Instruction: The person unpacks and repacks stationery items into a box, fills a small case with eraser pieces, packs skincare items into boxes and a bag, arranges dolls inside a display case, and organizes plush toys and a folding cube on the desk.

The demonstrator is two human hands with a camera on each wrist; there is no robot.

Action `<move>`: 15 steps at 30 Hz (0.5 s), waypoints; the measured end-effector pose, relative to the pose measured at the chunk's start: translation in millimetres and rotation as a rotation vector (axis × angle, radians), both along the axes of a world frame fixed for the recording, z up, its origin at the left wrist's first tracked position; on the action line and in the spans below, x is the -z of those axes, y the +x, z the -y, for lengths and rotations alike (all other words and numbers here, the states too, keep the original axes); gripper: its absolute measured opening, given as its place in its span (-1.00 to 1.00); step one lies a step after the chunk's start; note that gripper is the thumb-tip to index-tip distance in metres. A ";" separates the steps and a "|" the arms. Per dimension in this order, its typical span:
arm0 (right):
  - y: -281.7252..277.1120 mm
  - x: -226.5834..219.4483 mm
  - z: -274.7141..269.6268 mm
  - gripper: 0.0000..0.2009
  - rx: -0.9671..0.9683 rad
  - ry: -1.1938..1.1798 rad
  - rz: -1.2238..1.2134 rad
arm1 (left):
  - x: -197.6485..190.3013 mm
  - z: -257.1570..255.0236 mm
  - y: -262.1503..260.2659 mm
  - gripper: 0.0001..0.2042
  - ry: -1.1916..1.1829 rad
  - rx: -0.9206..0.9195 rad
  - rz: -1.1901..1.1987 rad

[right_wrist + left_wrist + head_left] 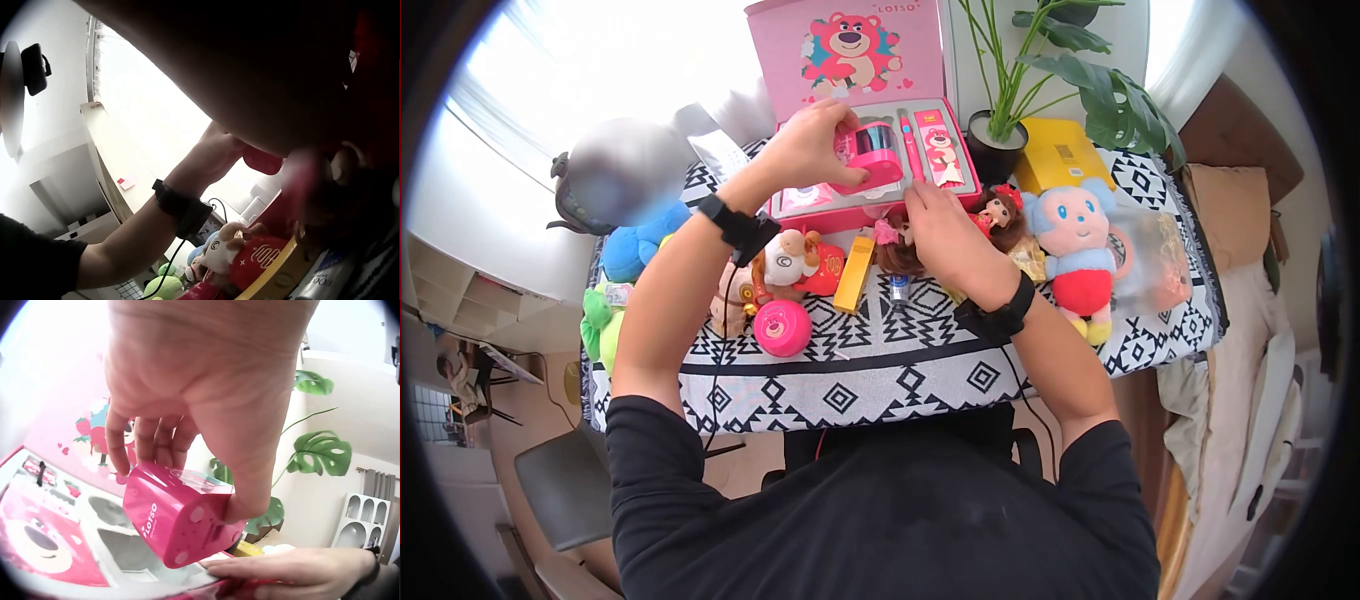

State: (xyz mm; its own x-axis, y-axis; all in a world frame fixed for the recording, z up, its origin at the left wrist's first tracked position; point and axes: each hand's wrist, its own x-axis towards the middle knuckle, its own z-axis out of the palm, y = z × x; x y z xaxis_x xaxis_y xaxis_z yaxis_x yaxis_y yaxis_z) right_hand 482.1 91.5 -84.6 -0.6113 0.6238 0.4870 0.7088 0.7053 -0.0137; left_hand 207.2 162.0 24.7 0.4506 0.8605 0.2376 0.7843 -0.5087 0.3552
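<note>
My left hand grips a chunky pink block marked LOTSO, which has a clear window, between thumb and fingers. It is held tilted over the grey tray of an open pink gift box. A hollow recess of the tray shows beneath it in the left wrist view. My right hand lies with fingers extended at the box's front rim, close to a doll. In the tray to the right are a pink pen and a slim box with a bear picture.
Along the box's front are plush toys, a yellow box, a small silver can and a round pink case. A blue plush sits right. Behind stand a potted plant and a yellow package.
</note>
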 end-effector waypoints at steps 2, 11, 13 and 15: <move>5.9 -12.4 6.2 -0.59 -0.039 -0.134 -0.117 | -15.7 26.4 1.4 -0.31 0.115 0.045 0.037; 46.9 -62.3 130.5 -0.48 -0.248 -0.445 -0.329 | -42.2 168.5 -63.5 -0.34 0.164 -0.128 0.095; 62.8 -41.8 152.4 -0.52 -0.215 -0.515 -0.378 | -27.7 178.2 -94.4 -0.34 0.117 -0.304 0.227; 72.3 -20.5 166.3 -0.56 -0.172 -0.530 -0.405 | -6.4 177.0 -119.8 -0.30 0.059 -0.493 0.315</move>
